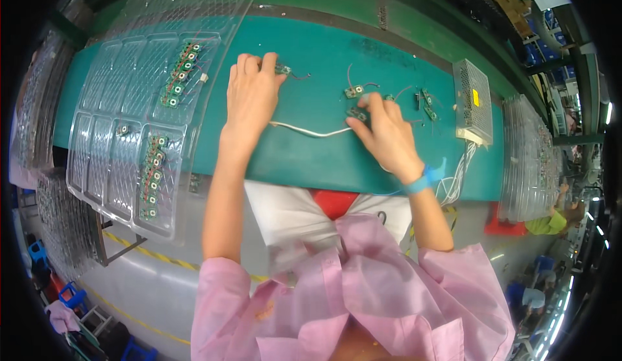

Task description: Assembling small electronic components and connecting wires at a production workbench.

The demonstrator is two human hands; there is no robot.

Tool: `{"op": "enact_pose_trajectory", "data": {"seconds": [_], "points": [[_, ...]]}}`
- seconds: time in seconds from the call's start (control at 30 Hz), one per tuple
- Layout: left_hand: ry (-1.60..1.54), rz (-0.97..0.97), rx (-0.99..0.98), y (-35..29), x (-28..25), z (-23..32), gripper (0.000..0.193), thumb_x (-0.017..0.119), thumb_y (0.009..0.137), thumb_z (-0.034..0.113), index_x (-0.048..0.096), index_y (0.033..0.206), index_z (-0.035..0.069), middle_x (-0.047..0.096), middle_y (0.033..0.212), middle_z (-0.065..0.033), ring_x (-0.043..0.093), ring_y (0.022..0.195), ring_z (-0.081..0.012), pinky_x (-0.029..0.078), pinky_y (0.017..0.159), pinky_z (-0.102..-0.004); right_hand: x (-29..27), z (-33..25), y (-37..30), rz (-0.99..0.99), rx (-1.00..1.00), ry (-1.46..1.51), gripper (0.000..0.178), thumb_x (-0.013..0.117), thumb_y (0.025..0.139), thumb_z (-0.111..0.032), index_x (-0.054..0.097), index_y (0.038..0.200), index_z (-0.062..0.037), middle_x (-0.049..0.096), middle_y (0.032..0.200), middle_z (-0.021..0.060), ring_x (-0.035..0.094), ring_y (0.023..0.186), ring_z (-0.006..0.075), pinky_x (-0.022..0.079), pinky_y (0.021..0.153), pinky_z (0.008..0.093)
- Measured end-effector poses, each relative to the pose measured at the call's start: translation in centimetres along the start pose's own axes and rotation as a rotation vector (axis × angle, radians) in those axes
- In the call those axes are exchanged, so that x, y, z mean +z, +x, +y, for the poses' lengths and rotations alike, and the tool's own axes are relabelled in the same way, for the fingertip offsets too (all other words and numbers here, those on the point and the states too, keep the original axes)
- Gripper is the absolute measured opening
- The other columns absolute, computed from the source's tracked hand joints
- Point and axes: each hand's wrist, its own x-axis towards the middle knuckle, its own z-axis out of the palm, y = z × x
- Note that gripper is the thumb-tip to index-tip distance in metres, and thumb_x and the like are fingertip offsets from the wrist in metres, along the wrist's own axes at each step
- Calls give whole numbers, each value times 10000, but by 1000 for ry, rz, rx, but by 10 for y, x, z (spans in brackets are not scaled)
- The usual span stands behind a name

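Observation:
My left hand (251, 95) rests on the green mat with its fingers curled. A small green circuit board (283, 69) with thin wires pokes out between its thumb and index finger. To the right, my right hand (390, 134), a blue strap (424, 178) round its wrist, pinches another small circuit board (356, 113) between thumb and fingers. A white cable (312, 132) lies on the mat, running from beside my left wrist to my right thumb. Just beyond my right hand is a loose wired board (354, 91); several more lie to its right, one partly hidden by my fingers.
Clear plastic trays (97, 112) stand at the left, some compartments holding rows of circuit boards (153, 176). A perforated metal power supply box (473, 95) with white wires sits at the right. Beyond it are stacked clear trays (528, 160). A person in a yellow-green sleeve (547, 224) is at far right.

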Motion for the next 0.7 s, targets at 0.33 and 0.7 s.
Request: {"op": "enact_pose_trajectory", "data": {"seconds": [0.33, 0.7], "points": [[-243, -143, -96, 4, -9, -4, 208, 629, 768, 55, 541, 954, 87, 508, 949, -101, 479, 915, -252, 399, 811, -347, 2, 15, 6, 125, 1, 58, 174, 527, 910, -217, 520, 1013, -77, 591, 820, 68, 573, 722, 220, 471, 629, 308], [-418, 168, 258, -5, -34, 36, 256, 662, 693, 22, 593, 921, 118, 479, 889, -41, 490, 797, -212, 421, 732, -321, -33, 0, 31, -271, 273, 1578, 177, 493, 949, -218, 523, 959, -44, 595, 829, 77, 578, 682, 108, 459, 547, 222]]}}
